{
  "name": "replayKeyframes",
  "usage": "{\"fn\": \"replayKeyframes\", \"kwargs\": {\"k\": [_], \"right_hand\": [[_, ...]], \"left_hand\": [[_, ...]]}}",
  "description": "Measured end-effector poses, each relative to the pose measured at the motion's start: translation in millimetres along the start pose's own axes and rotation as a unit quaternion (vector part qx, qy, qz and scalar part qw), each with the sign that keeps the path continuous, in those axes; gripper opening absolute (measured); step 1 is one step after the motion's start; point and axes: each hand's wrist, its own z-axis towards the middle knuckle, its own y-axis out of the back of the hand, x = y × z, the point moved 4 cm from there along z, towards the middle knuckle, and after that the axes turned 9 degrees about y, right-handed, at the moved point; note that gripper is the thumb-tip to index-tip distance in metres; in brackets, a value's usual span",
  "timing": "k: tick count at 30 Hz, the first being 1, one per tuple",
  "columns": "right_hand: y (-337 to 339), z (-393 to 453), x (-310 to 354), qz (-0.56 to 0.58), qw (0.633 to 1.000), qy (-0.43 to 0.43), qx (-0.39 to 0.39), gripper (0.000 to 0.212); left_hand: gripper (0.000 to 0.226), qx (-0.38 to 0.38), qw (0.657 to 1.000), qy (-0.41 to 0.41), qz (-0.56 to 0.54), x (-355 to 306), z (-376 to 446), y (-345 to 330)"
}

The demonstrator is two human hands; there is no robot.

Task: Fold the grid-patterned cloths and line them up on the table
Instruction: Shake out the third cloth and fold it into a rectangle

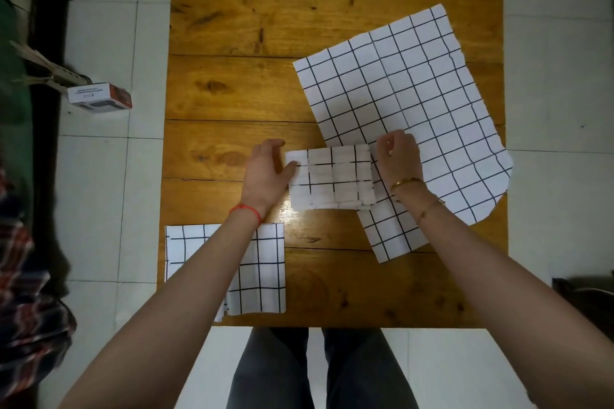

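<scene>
Nearest the person, a folded cloth (262, 269) lies squared into the table's near left corner, its left and near edges almost flush with the table (332, 292) rim, the left forearm crossing above it. To its right the near strip of wood is bare all the way to the right edge.

Further in, at the middle of the table, a smaller folded cloth (332, 178) sits as a thick layered rectangle. The left hand (265, 173) holds its left edge, thumb on top and fingers curled narrow at the far left corner. The right hand (400, 158) rests at its right edge, fingers bent down; whether it pinches the layers or just presses I cannot tell. The folded piece's right side overlaps the unfolded cloth (415, 93), which spreads at a slant over the right half and pokes a little past the right rim.

Beyond, the far left of the table is open wood right up to the far edge. Off to the left a small box (99, 97) sits on the tiled floor
</scene>
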Motion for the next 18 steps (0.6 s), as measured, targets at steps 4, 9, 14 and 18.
{"fn": "replayKeyframes", "kwargs": {"k": [4, 9, 14, 18], "right_hand": [[-10.1, -14.7, 27.1, -0.119, 0.983, 0.137, 0.017, 0.022], [-55.2, -39.3, 63.8, -0.209, 0.921, 0.286, 0.164, 0.046], [-91.1, -49.9, 69.1, -0.321, 0.861, 0.316, 0.235, 0.065], [-85.7, -47.2, 51.5, -0.367, 0.854, 0.288, 0.23, 0.066]], "left_hand": [[0.054, -0.038, 0.976, -0.127, 0.175, 3.8, -12.4, -8.8], [0.066, -0.025, 0.933, -0.178, 0.311, 6.1, -24.9, -23.7], [0.071, 0.021, 0.915, -0.11, 0.387, 15.5, -20.7, -35.1], [0.075, 0.029, 0.902, -0.087, 0.421, 20.4, -20.3, -40.3]]}}
